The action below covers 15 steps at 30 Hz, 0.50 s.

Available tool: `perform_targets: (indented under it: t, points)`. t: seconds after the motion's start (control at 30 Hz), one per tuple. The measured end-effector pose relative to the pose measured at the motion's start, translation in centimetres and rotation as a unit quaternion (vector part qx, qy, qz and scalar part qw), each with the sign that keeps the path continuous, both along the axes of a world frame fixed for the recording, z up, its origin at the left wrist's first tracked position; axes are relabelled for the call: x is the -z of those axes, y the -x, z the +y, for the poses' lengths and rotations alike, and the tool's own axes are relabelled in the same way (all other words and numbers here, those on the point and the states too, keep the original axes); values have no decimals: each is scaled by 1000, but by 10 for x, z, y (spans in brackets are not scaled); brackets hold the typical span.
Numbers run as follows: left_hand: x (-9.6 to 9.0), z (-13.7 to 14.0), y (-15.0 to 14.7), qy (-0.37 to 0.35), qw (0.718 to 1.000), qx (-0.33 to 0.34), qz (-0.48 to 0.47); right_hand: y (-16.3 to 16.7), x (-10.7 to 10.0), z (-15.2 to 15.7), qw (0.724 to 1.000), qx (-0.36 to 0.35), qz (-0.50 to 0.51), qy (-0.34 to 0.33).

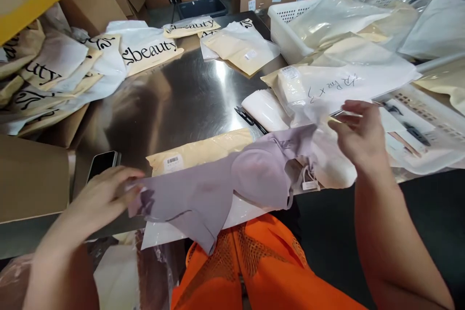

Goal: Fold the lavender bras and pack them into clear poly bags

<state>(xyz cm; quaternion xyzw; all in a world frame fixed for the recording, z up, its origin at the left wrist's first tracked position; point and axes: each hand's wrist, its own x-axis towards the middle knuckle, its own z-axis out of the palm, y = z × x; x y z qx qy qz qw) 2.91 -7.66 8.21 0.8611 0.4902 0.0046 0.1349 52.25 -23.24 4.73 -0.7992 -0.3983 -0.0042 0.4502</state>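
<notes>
A mauve bra [232, 181] lies stretched across the near edge of the steel table [174, 97], partly hanging over it. My left hand [105, 193] pinches its left end. My right hand [358, 133] hovers at its right end, fingers apart, beside a clear plastic bag [327, 160]; whether it grips the fabric is unclear. A white tag [309, 185] dangles from the bra. Under the bra lies a cream flat pouch [203, 151] with a barcode label.
A phone [102, 162] lies near my left hand. A black pen [250, 119] rests mid-table. Printed "beauty" bags [145, 51] are piled at left and back. White baskets [286, 24] with packets stand at right. Cardboard boxes [32, 179] sit at left.
</notes>
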Motion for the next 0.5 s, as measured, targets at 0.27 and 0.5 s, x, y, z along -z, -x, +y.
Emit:
perform_targets:
  t: [0.27, 0.5]
  points:
    - [35, -44, -186, 7, 964, 264, 20, 135, 34, -22, 883, -316, -192, 289]
    - [70, -57, -233, 58, 963, 244, 95, 162, 87, -12, 861, -239, -301, 334]
